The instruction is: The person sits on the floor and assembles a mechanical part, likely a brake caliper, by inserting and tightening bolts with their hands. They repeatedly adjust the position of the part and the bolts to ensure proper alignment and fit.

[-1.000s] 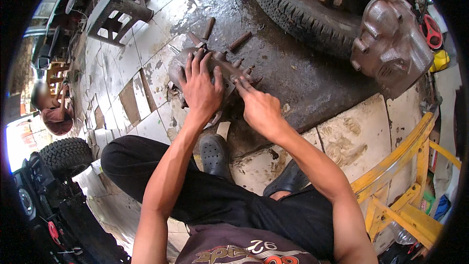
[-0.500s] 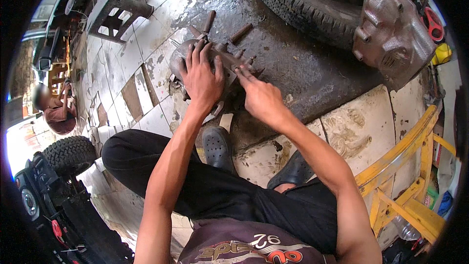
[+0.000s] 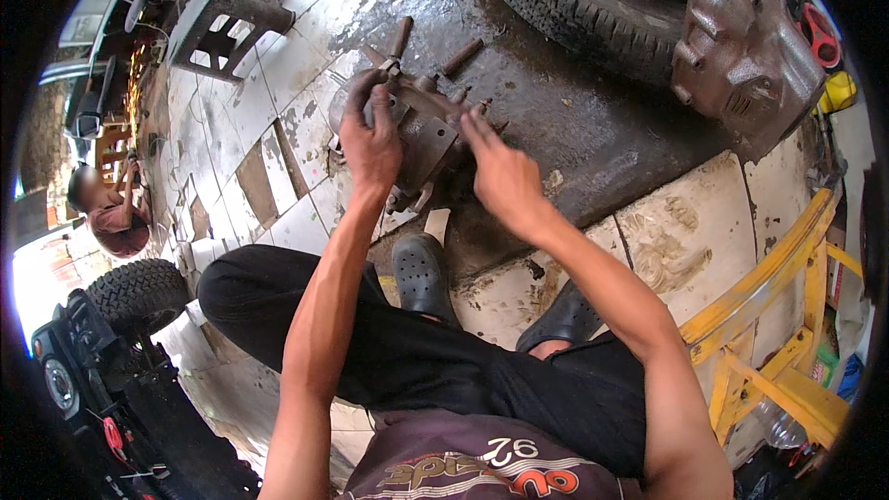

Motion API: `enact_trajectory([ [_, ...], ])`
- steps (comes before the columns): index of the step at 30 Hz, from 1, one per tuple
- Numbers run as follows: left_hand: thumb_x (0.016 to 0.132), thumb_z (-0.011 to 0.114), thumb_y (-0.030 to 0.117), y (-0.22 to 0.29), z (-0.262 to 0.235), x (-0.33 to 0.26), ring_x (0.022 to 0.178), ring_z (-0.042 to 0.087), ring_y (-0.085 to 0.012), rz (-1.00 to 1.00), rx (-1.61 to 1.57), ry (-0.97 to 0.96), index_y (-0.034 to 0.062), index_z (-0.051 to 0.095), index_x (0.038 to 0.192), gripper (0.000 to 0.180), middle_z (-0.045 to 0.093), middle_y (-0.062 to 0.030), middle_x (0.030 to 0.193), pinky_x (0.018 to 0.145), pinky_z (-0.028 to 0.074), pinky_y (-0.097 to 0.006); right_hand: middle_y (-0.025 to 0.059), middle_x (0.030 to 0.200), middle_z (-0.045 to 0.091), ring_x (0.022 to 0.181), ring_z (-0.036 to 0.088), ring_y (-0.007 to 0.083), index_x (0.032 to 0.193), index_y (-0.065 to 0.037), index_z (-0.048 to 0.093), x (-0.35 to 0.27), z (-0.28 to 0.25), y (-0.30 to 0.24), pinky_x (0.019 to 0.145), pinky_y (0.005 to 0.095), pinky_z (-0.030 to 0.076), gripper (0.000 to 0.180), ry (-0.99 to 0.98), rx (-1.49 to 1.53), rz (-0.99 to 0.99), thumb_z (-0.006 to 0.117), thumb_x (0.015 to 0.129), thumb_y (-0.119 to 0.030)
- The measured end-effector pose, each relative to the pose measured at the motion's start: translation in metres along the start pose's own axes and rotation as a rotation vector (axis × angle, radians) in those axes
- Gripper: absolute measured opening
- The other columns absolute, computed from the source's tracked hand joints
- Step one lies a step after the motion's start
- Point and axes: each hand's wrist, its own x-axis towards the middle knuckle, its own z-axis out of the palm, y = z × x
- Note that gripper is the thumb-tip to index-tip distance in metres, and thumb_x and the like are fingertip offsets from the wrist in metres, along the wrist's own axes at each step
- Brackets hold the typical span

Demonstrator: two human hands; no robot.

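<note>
A greasy grey metal housing [image 3: 431, 143] lies on the floor in front of me, with a flat face, short studs along its right side and rod-like arms at its far end. My left hand [image 3: 370, 153] is on its left part, fingers curled over it and thumb apart from them. Beside the studs is my right hand [image 3: 507, 181], its index and middle fingers stretched toward the housing's right edge and slightly blurred. Whether those fingertips touch the metal I cannot tell. Nothing shows in the right hand.
A large tire [image 3: 583, 18] and a cast metal cover [image 3: 745, 56] stand at the far right. A yellow metal frame [image 3: 759, 306] is at right. Far left are a plastic stool [image 3: 227, 23] and a person [image 3: 116, 213] near flying sparks. A dark vehicle [image 3: 93, 389] with a knobby wheel is near left.
My left hand has gone from lying flat to bent fingers, uncovering more of the housing's flat face. My right hand has shifted slightly right and its fingers have straightened.
</note>
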Motion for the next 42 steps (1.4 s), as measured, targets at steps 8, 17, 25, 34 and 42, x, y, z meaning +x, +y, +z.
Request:
enact_trajectory([
  [8,0.104,0.058,0.037,0.028,-0.037,0.008,0.048,0.051,-0.0072,-0.282,-0.11,0.104,-0.002,0.068,0.11,0.041,0.056,-0.0006,0.056,0.046,0.038,-0.025,0.0139,0.147,0.051,0.09,0.07,0.0436,0.141,-0.006,0.051,-0.007,0.008,0.002,0.081,0.0525,0.057,0.059,0.121,0.037,-0.056,0.05,0.083,-0.001],
  [17,0.105,0.044,0.052,0.012,-0.047,0.011,0.049,0.045,-0.0086,-0.226,-0.051,0.125,-0.0018,0.069,0.074,0.067,0.046,0.0005,0.05,0.048,0.032,-0.028,0.0153,0.155,0.04,0.088,0.069,0.043,0.153,-0.01,0.036,-0.026,0.025,0.007,0.068,0.0469,0.059,0.076,0.205,0.082,0.014,0.052,0.08,0.002],
  [25,0.105,0.057,0.03,0.027,-0.025,0.002,0.051,0.047,-0.0071,-0.184,-0.157,0.061,-0.0015,0.068,0.109,0.033,0.058,-0.0008,0.057,0.048,0.038,-0.025,0.0137,0.161,0.031,0.115,0.063,0.0384,0.151,-0.011,0.043,-0.035,0.051,0.014,0.088,0.0461,0.056,0.067,0.302,0.355,-0.006,0.049,0.085,0.0],
  [34,0.102,0.062,0.031,0.015,-0.038,0.005,0.057,0.049,-0.0067,-0.176,0.047,-0.07,0.0004,0.073,0.106,0.033,0.053,0.0014,0.056,0.052,0.04,-0.027,0.0229,0.118,0.056,0.104,0.061,0.0438,0.134,-0.012,0.06,-0.019,0.02,0.036,0.09,0.0494,0.05,0.044,0.421,0.366,0.055,0.057,0.09,-0.008],
  [42,0.092,0.069,0.034,0.009,-0.018,-0.006,0.125,0.052,-0.0346,0.128,0.31,-0.199,0.0086,0.066,0.123,0.04,0.063,-0.0151,0.126,0.108,0.035,-0.045,0.0222,0.118,0.056,0.1,0.061,0.0463,0.131,-0.013,0.056,-0.038,0.044,-0.012,0.083,0.0506,0.052,0.039,0.364,0.532,-0.002,0.058,0.092,-0.012],
])
